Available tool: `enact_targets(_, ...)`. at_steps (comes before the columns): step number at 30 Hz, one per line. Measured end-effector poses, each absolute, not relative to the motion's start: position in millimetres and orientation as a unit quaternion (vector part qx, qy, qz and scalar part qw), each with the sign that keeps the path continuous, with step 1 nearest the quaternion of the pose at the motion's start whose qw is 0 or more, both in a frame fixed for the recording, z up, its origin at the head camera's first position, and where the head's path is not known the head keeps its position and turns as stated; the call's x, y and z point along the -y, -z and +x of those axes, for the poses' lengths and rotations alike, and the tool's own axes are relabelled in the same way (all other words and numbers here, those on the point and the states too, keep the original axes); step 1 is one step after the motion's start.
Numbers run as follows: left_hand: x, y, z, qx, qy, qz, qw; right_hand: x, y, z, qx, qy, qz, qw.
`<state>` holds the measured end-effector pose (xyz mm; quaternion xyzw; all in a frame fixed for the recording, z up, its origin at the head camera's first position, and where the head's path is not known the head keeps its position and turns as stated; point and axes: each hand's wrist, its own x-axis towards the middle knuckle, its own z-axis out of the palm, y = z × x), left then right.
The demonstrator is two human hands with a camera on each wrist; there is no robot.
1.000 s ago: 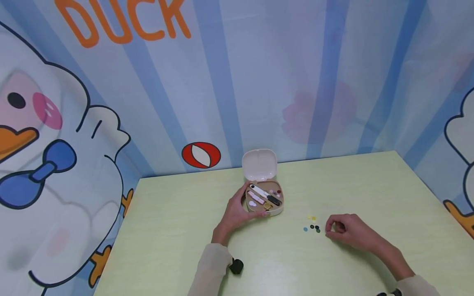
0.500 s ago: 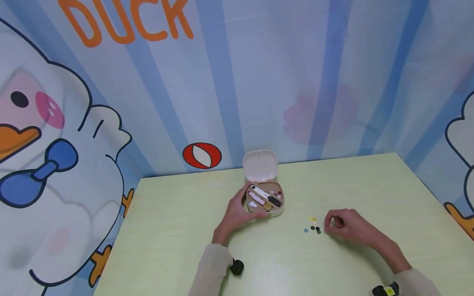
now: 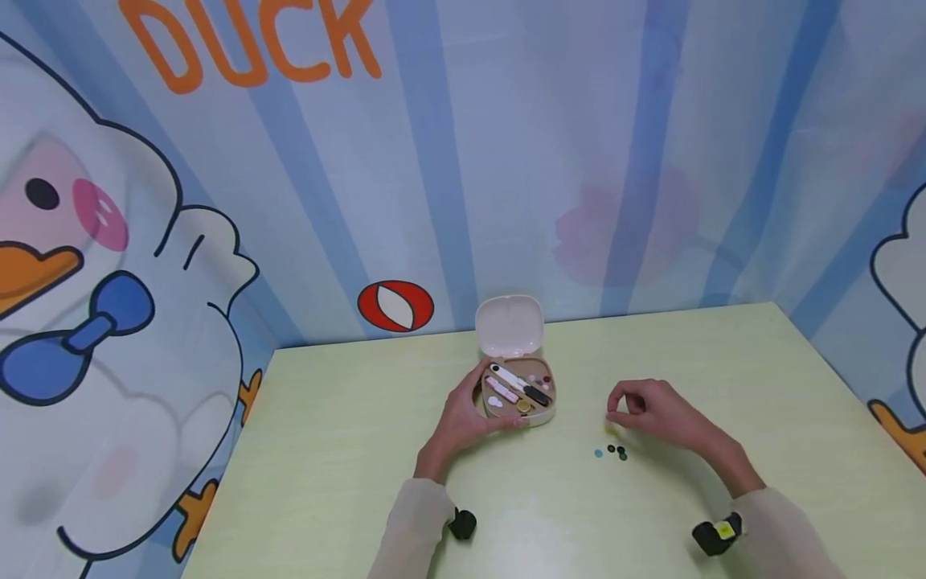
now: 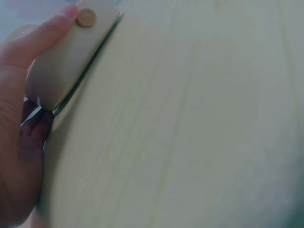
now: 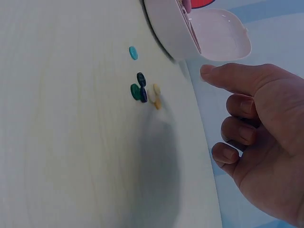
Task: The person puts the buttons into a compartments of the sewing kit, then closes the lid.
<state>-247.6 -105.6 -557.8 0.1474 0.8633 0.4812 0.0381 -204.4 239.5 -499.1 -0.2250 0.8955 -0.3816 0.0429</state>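
Green table (image 3: 347, 450) lies bare leftward; left hand (image 3: 463, 414) grips case (image 3: 518, 394), right hand (image 3: 647, 410) curled empty above buttons (image 3: 613, 452).

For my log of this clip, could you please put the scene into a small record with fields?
Left hand: grips the near left edge of the open sewing kit
Kit lid: raised at the back
Right hand: fingers curled, just above the loose buttons; whether it holds one cannot be told
Buttons: small cluster on the table, right of the kit
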Motion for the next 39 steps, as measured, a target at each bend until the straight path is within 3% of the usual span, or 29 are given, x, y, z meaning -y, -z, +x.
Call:
enact_targets(18, 106, 553, -245, -0.862, -0.483, 0.148, 0.044, -182, 492, -250, -0.865, 0.447, -0.218, 0.066)
enact_targets(39, 107, 552, -244, -0.865, -0.478, 0.147, 0.039, -147, 507, -277, -0.866, 0.482, -0.099, 0.094)
